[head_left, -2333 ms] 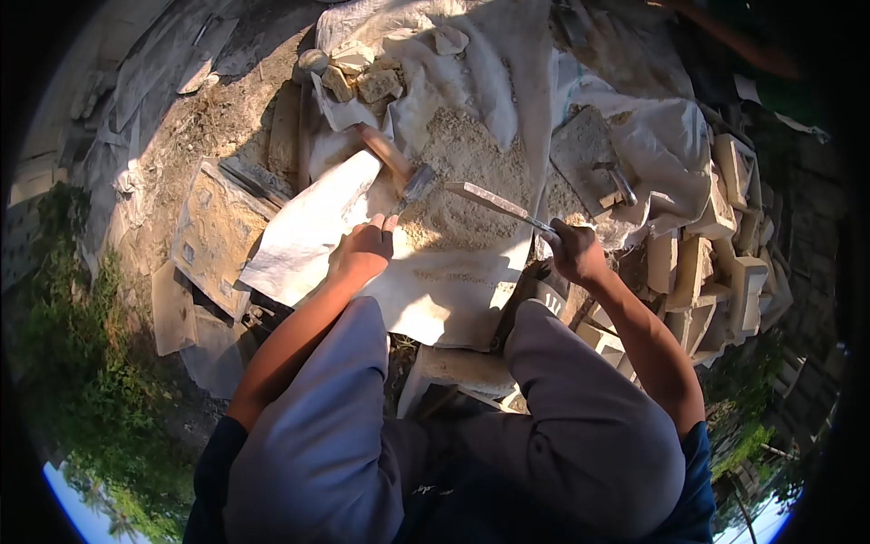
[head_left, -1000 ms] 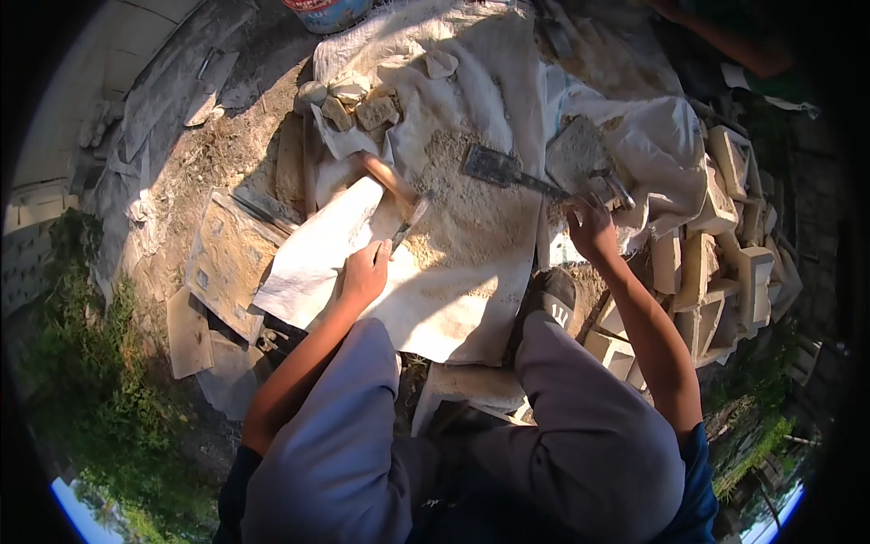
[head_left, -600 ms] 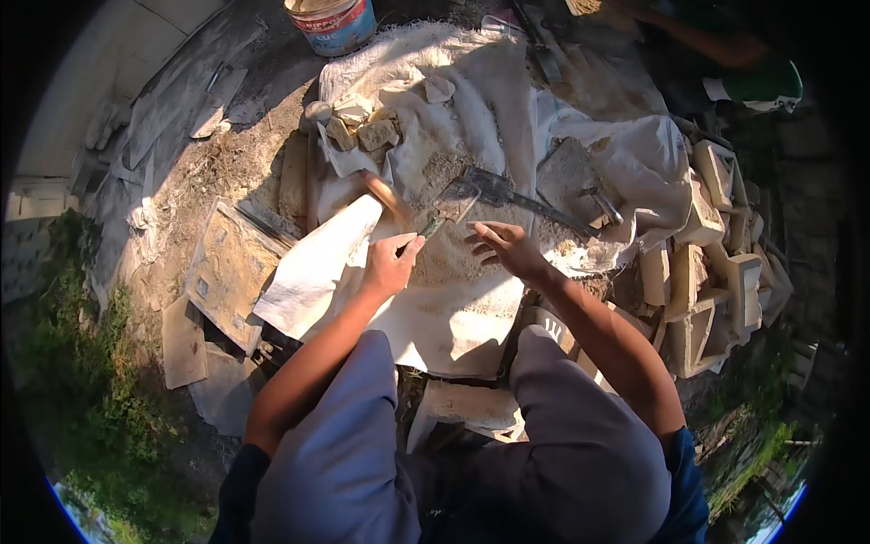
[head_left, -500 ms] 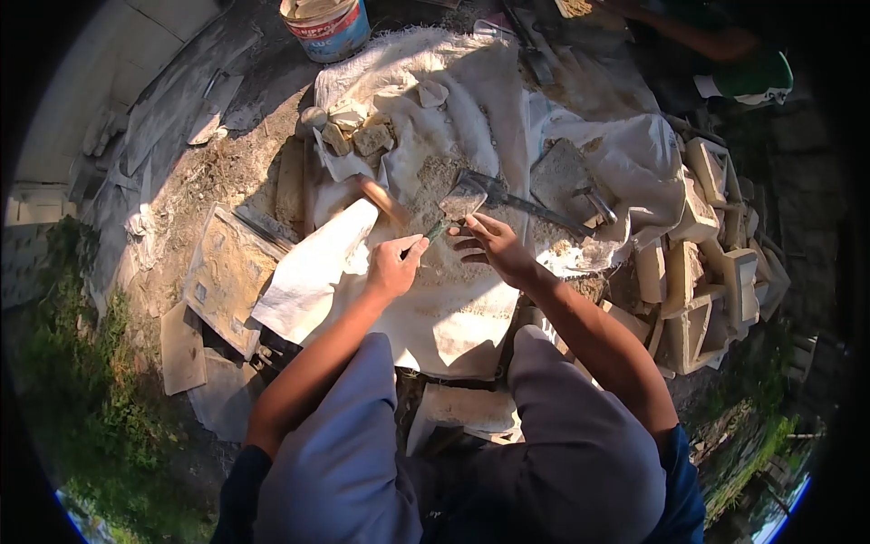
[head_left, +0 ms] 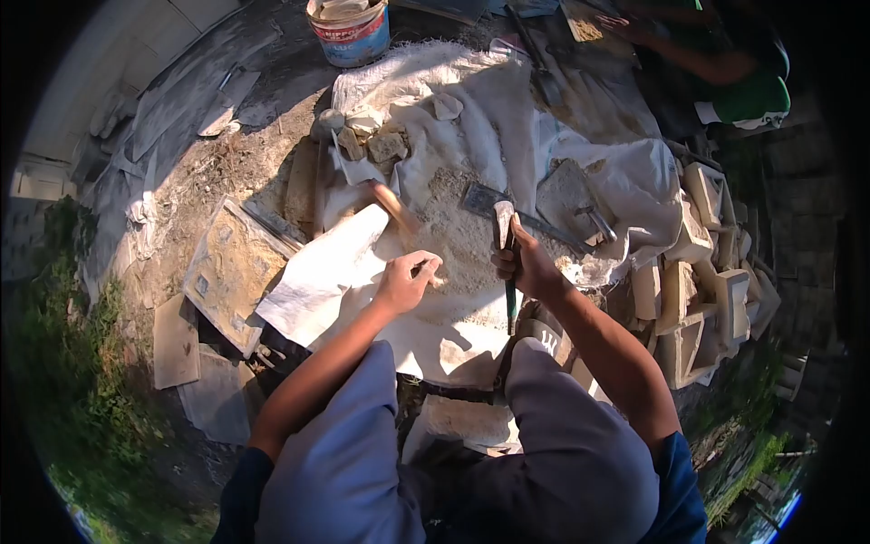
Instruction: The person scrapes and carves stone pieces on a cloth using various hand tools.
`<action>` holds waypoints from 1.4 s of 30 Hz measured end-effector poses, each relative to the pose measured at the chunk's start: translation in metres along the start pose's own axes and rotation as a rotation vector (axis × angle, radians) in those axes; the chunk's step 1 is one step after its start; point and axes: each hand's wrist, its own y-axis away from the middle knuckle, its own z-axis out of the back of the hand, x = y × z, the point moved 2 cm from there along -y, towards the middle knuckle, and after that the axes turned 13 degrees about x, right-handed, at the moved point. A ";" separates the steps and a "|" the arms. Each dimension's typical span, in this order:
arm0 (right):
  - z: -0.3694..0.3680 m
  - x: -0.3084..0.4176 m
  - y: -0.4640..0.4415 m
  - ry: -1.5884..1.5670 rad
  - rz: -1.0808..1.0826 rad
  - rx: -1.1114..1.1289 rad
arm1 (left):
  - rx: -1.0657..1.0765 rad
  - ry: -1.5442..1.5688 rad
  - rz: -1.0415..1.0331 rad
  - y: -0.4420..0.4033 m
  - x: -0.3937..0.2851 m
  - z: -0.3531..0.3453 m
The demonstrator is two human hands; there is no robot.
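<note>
My right hand (head_left: 533, 265) is closed round a small trowel (head_left: 504, 222) with a green handle, its pale blade pointing up and away. My left hand (head_left: 407, 283) is closed in a loose pinch above the dusty sack sheet (head_left: 453, 349); what its fingers hold, if anything, is too small to name. Behind my right hand a long flat metal tool (head_left: 535, 222) lies across the sandy powder (head_left: 450, 204). The wooden handle (head_left: 392, 205) of a hammer rests behind my left hand, its head hidden or hard to make out.
A paint bucket (head_left: 352, 34) stands at the back. Stone chunks (head_left: 387, 147) lie on the sacking. Pale moulded blocks (head_left: 707, 195) are piled at the right, and a sandy board (head_left: 234, 272) lies at the left. Another person's arm (head_left: 698, 62) reaches in at the back right.
My right hand has let go of the long flat tool and taken the small trowel from my left hand. More of the bucket and the other person shows at the back.
</note>
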 end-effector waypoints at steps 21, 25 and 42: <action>0.046 0.010 0.005 1.163 -0.423 -0.263 | -0.029 -0.866 -0.073 0.046 0.042 0.014; 0.027 -0.006 -0.008 1.524 -0.260 -0.137 | -0.077 -0.979 -0.073 0.039 0.039 0.017; -0.007 0.006 -0.072 1.807 0.244 0.038 | 0.104 -1.019 0.121 0.036 0.050 0.016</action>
